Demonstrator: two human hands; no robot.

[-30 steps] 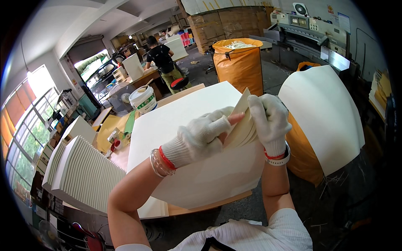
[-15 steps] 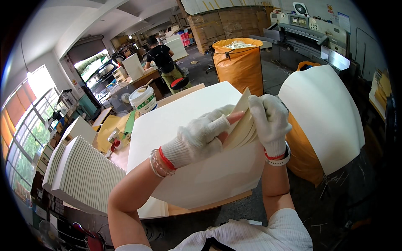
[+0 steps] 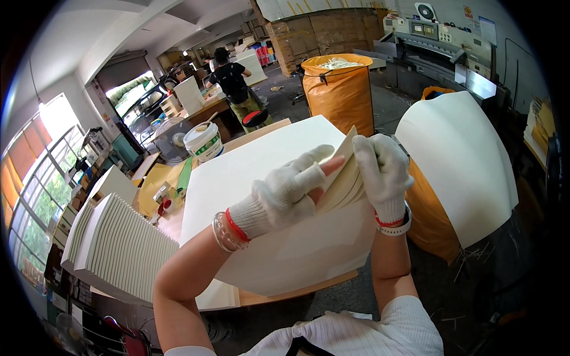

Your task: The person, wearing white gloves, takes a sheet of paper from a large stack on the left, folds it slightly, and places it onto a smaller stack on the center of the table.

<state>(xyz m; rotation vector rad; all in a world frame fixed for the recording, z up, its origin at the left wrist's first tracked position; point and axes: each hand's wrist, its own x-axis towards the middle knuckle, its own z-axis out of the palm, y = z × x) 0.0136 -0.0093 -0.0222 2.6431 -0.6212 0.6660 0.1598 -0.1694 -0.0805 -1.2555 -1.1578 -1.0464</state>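
A big stack of white paper sheets [image 3: 255, 178] lies on a wooden table [image 3: 297, 293]. My right hand [image 3: 382, 172], in a white knit glove, grips the stack's lifted right corner [image 3: 343, 178], with several sheets bent upward. My left hand [image 3: 285, 193], also gloved with a bare fingertip showing, lies across that same lifted bundle, its fingers pressing against the fanned edges. Bracelets circle both wrists.
A fanned pile of white sheets [image 3: 119, 249] sits at lower left. A white bucket [image 3: 203, 142] stands at the table's far end. An orange bag of paper scraps [image 3: 339, 89] and a white sheet draped over another orange bag [image 3: 457, 160] stand right. A person [image 3: 234, 83] works far back.
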